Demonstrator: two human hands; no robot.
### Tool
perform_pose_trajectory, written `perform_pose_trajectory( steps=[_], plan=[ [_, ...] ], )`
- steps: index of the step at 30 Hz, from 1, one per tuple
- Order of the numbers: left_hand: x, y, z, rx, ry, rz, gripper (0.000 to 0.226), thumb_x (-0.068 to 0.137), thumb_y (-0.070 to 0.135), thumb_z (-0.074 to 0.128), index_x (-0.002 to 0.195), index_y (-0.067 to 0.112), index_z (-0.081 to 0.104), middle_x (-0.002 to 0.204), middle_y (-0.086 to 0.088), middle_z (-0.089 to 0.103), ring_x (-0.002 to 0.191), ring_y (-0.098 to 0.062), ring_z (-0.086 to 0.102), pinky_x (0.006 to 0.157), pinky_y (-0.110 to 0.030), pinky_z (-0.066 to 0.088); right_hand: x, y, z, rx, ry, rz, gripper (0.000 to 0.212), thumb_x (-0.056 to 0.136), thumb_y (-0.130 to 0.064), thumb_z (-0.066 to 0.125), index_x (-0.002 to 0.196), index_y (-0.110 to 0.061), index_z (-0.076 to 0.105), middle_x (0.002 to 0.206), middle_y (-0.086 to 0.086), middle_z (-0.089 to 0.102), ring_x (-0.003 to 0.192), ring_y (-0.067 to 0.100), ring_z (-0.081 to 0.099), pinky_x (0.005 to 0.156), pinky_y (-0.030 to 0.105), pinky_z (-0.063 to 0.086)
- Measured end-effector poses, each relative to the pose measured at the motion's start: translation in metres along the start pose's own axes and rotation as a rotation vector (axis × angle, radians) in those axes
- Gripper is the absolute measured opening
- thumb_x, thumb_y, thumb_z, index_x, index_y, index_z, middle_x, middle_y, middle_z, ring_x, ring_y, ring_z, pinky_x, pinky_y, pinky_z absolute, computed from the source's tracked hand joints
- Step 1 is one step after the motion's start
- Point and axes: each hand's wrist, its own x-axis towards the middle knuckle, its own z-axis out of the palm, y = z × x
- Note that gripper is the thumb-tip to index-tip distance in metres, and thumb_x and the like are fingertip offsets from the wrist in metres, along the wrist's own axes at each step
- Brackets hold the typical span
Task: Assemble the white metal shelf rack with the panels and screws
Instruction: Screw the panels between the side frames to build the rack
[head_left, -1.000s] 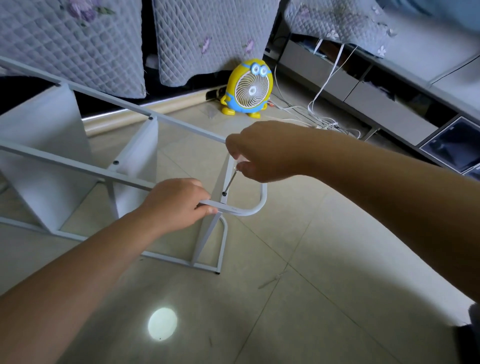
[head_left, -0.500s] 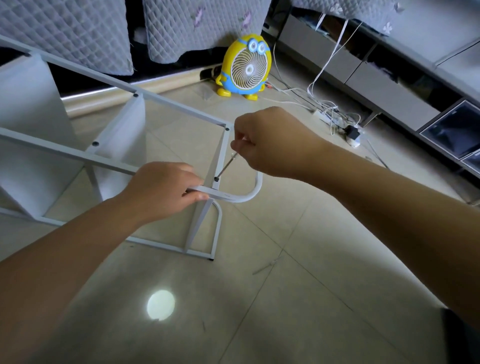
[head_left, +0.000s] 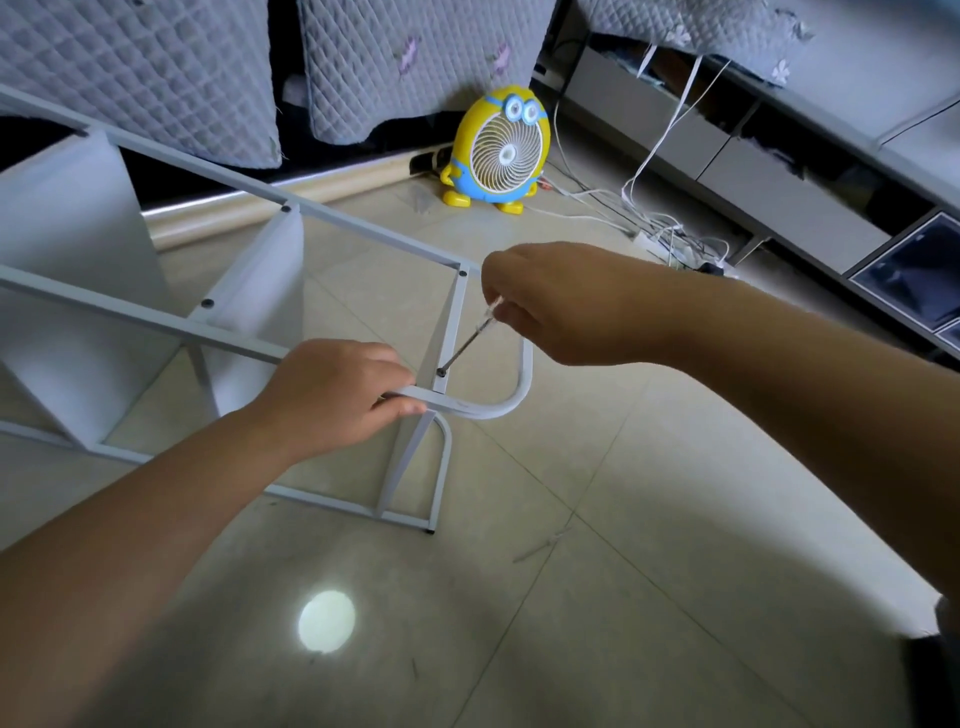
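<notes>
Left hand (head_left: 332, 395), right hand (head_left: 545, 306): both bare. Left forearm (head_left: 156, 525) bare to the near-left edge; right forearm (head_left: 769, 374) bare to the right edge. Dark cloth (head_left: 935, 680) at near-right corner, a paler grey strip above it; garment type unclear.

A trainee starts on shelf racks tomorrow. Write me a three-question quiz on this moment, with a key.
1. What does the right hand hold? A a screwdriver; B a hammer; C a loose panel.
2. True or false: the left hand hangs open, touching nothing.
3. Fill in: the screwdriver's tip meets a dark ____ in the white rack frame.
Key: 1 A. 2 false: it grips the frame's curved tube. 3 screw.
</notes>
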Motion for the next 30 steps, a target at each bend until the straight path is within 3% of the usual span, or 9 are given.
perform_pose_trajectory(
  steps=[3,8,13,19,21,23,25,27,30],
  plan=[
    [0.000,0.001,0.000,-0.002,0.004,0.011,0.044,0.079,0.043,0.043,0.053,0.012,0.060,0.050,0.005,0.047,0.037,-0.017,0.042,0.041,-0.011,0.012,0.005,0.001,-0.002,-0.120,0.036,-0.078,0.024,0.096,-0.024,0.041,0.109,-0.006,0.051,0.102,0.009,0.057,0.089,0.025,0.050,0.072,0.029,0.033],
    [0.000,-0.002,0.002,-0.015,0.002,0.031,0.045,0.080,0.042,0.043,0.057,0.010,0.065,0.051,0.001,0.052,0.038,-0.020,0.045,0.040,-0.012,0.018,0.004,-0.007,0.006,-0.021,0.157,-0.132,0.031,0.087,-0.026,0.040,0.086,0.002,0.054,0.064,0.014,0.047,0.058,0.027,0.033,0.056,0.033,0.028],
    [0.000,0.001,0.004,-0.030,0.023,0.002,0.045,0.079,0.043,0.044,0.057,0.011,0.066,0.051,0.002,0.053,0.038,-0.020,0.046,0.038,-0.014,0.022,0.007,-0.015,0.005,0.075,0.097,0.193,0.020,0.096,-0.024,0.041,0.084,-0.008,0.043,0.072,0.004,0.035,0.076,0.021,0.036,0.065,0.027,0.028],
    [0.010,0.005,0.012,-0.003,0.048,-0.117,0.049,0.076,0.048,0.041,0.051,0.010,0.060,0.048,0.000,0.046,0.040,-0.023,0.046,0.043,-0.012,0.017,0.028,-0.028,-0.002,0.167,0.085,0.419,0.034,0.091,-0.014,0.043,0.061,-0.013,0.027,0.069,0.001,0.030,0.080,0.022,0.037,0.063,0.028,0.033],
    [0.011,0.005,0.013,-0.001,0.045,-0.130,0.049,0.075,0.048,0.041,0.050,0.010,0.058,0.048,-0.001,0.046,0.040,-0.022,0.045,0.042,-0.013,0.017,0.023,-0.024,-0.003,0.107,0.059,0.390,0.026,0.094,-0.017,0.041,0.070,-0.006,0.039,0.070,0.000,0.030,0.081,0.021,0.037,0.068,0.027,0.032],
    [0.011,0.005,0.013,-0.009,0.031,-0.119,0.048,0.075,0.047,0.041,0.049,0.010,0.057,0.048,0.000,0.046,0.038,-0.021,0.044,0.041,-0.012,0.015,0.014,-0.018,0.001,0.021,0.031,0.295,0.019,0.097,-0.021,0.039,0.097,-0.005,0.049,0.078,0.002,0.037,0.083,0.021,0.040,0.070,0.029,0.031],
    [0.011,0.004,0.013,-0.012,0.022,-0.113,0.048,0.076,0.047,0.041,0.050,0.010,0.058,0.049,0.000,0.047,0.038,-0.020,0.043,0.041,-0.013,0.015,0.006,-0.013,0.002,-0.048,-0.015,0.190,0.025,0.098,-0.026,0.039,0.112,-0.007,0.046,0.098,0.007,0.047,0.087,0.024,0.045,0.072,0.032,0.035],
    [0.011,0.004,0.013,-0.009,0.021,-0.106,0.048,0.076,0.047,0.040,0.051,0.011,0.059,0.049,0.001,0.048,0.039,-0.019,0.044,0.040,-0.013,0.015,0.001,-0.009,0.001,-0.179,-0.030,0.069,0.022,0.098,-0.023,0.040,0.114,-0.009,0.044,0.111,0.010,0.046,0.084,0.024,0.045,0.072,0.034,0.039],
    [0.011,0.004,0.012,0.016,0.018,-0.101,0.046,0.076,0.046,0.040,0.050,0.012,0.058,0.049,0.002,0.047,0.037,-0.018,0.044,0.040,-0.012,0.012,0.003,-0.008,-0.001,-0.366,-0.022,-0.087,0.020,0.098,-0.018,0.036,0.111,-0.009,0.048,0.111,0.008,0.047,0.085,0.026,0.048,0.066,0.034,0.039]
  ],
)
